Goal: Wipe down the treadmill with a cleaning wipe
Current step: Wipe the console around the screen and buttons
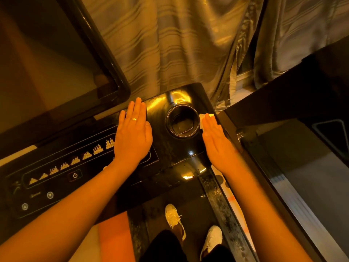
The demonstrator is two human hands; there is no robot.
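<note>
Straight fingers [210, 123] of the right hand [217, 146] press the white wipe [202, 119] flat on the treadmill console [166, 150], just beside the cup holder [182, 126]. The left hand [132, 137] lies flat with released fingers, below the dark screen [56, 63].

Stands in white lace-up shoes [174, 218] on the dark treadmill belt [196, 210]. Lays the left hand [133, 137], gold ring [134, 119] on one finger, flat on the glossy black treadmill console [170, 154], left of the round black cup holder [182, 121]. Presses a small white cleaning wipe [202, 120] under the straight fingers of the right hand [217, 140], just right of that holder. Faces striped beige curtains [170, 44] beyond.
</note>
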